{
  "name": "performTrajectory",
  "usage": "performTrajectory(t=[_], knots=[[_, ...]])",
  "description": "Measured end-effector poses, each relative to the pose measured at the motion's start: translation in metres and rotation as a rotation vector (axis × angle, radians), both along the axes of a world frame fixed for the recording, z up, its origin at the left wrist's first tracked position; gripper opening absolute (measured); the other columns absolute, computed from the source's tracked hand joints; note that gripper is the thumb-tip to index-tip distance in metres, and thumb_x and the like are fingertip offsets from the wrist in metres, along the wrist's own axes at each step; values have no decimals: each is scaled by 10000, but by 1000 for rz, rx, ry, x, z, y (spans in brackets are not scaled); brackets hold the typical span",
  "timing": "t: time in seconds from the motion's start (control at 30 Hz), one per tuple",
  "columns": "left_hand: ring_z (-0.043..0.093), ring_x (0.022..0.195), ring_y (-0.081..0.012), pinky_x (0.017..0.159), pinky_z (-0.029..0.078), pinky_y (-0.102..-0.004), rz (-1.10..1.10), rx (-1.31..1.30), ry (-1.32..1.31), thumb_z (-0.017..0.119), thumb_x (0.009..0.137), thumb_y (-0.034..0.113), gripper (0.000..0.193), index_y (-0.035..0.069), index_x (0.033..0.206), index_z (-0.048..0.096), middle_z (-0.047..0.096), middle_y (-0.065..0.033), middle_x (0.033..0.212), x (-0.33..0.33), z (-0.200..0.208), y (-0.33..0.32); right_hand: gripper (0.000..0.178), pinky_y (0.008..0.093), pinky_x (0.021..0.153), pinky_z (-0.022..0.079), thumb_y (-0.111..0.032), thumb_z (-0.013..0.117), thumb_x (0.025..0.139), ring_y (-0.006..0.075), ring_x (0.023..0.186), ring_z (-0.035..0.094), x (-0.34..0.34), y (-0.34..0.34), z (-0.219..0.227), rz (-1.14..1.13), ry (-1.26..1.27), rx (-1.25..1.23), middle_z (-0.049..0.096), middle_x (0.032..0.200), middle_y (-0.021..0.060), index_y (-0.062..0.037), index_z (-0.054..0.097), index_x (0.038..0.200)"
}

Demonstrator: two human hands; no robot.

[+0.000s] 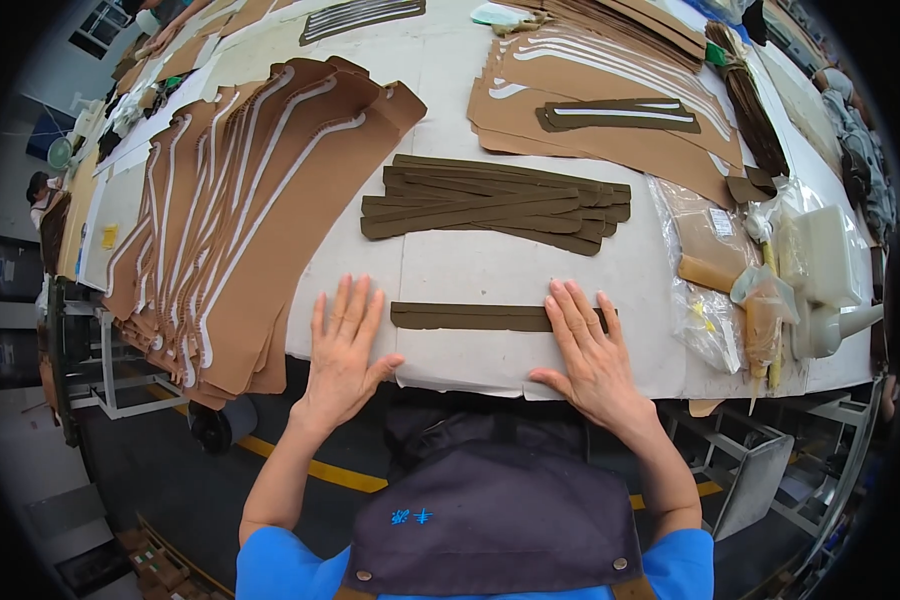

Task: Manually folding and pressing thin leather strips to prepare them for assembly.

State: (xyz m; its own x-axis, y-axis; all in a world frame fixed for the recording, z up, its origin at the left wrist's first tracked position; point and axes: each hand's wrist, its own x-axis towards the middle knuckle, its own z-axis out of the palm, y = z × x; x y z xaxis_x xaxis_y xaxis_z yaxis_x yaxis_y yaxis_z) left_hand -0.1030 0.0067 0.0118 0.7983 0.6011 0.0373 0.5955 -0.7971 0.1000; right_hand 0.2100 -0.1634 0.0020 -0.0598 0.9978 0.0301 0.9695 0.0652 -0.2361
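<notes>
A long dark olive-brown strip [470,317] lies flat near the table's front edge, with a lengthwise line along it. My right hand [587,345] rests on its right end, fingers stretched out and partly covering it. Just off the strip's left end, my left hand [348,345] lies flat on the pale table cover, fingers spread and holding nothing. Beyond both hands is a loose pile of similar olive-brown strips [495,205], fanned across one another.
At left, a fanned stack of brown panels [270,200] with white bands overhangs the front edge. More brown panels [610,75] lie at the far right, olive strips [620,114] on top. Plastic bags [705,325] and a white spouted bottle [832,325] crowd the right side.
</notes>
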Motion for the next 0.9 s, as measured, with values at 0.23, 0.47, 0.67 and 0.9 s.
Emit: performTrajectory(t=[0.23,0.47,0.67,0.9], knots=[[553,1279,-339,1104,397,-458,-143,-245,-485,781,907,227,416,21,1249,663,633,-147,1325,84,4,1,894,553,1272,206,-542,680,932,327,1579,291,-2,0,2,-7,-17,45,356,1672,186,53,424,1548],[585,980,-285,904,448,-402,-280,-511,-290,781,857,92,192,76,965,623,627,-76,992,117,12,16,727,538,1208,308,-420,766,902,351,1474,435,37,0,19,-43,11,166,500,1551,188,32,552,1430],[665,845,-208,796,532,-334,-113,-889,-414,770,909,90,158,30,1009,664,698,-74,917,121,20,42,264,436,950,475,-106,744,887,310,1025,641,129,90,34,35,-38,396,690,1074,101,-42,680,1135],[673,886,-153,810,546,-296,-19,-833,-359,751,915,101,164,4,1035,694,712,-55,973,146,25,135,74,409,882,516,-34,680,817,295,990,641,186,210,0,19,-201,508,649,947,103,-31,675,891]])
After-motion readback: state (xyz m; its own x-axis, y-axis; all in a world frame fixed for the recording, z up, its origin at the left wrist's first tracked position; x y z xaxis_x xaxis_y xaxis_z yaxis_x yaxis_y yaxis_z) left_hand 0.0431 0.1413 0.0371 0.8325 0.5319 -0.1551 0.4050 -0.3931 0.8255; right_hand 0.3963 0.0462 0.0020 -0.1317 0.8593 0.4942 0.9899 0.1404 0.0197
